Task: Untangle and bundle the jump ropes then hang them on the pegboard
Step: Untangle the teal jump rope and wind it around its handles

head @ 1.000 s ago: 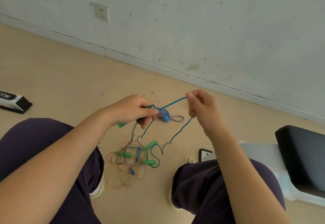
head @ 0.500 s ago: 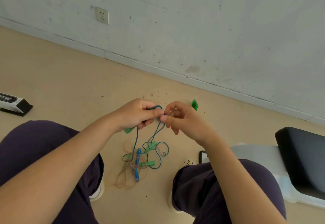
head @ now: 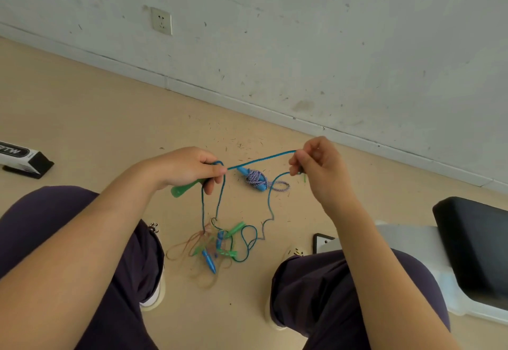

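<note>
floor [head: 82,118] – smooth matt | wall [head: 330,33] – scuffed matt paint | handle [head: 182,189] – glossy plastic

Bare forearms, dark purple trousers [head: 343,294], pale shoes [head: 155,296] with white soles.

Teal rope [head: 261,159] stretched taut in air, tangled jump ropes [head: 217,248] on floor

A beige floor [head: 82,107] meets a scuffed pale wall [head: 330,33] along a light baseboard [head: 220,96]. A white wall socket [head: 161,21] sits low on the wall, just above the baseboard. Far left of the socket, on the floor, lies a black-and-white box [head: 22,158] with lettering. Well to the right and below the socket stands a black cushioned seat [head: 472,248] on a white frame [head: 406,235]. Small dark debris specks [head: 233,143] litter the floor near the baseboard.
</note>
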Demonstrator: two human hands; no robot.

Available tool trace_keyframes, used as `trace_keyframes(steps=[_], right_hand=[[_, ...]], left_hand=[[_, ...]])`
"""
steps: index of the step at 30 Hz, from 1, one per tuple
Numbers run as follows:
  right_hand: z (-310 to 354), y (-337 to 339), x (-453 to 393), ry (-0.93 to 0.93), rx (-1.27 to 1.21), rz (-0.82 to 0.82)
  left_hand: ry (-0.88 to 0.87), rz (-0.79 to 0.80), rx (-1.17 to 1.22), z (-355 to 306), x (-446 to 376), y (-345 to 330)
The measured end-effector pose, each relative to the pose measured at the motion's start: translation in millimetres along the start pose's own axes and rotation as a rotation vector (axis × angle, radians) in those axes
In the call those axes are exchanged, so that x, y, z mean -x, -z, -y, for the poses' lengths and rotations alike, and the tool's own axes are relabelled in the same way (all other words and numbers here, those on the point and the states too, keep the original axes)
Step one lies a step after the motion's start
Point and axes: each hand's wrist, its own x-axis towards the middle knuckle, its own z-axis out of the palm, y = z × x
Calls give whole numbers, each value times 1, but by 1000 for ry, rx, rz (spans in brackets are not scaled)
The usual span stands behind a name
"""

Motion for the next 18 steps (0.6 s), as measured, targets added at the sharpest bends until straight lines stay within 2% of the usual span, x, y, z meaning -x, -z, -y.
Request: trace_keyframes(steps=[2,5,8,10,13,18], right_hand=[[0,0,3,-20,7,58],[1,-7,10,-59,16,240],[-2,-25,17,-79,56,373],[-3,-33,18,-54,106,388],[-3,-31,11,8,177,284],[-1,-8,1,55,36,-110]], left_hand=[[-48,-23,121,-5,0,-4],[-112,4,304,-15,-1,-18],[-128,83,354,-20,-3,-31],[-123,82,351,-22,-3,-33],[-123,46,361,-22,-3,-28],[-98,-23,291,-16,0,-13]])
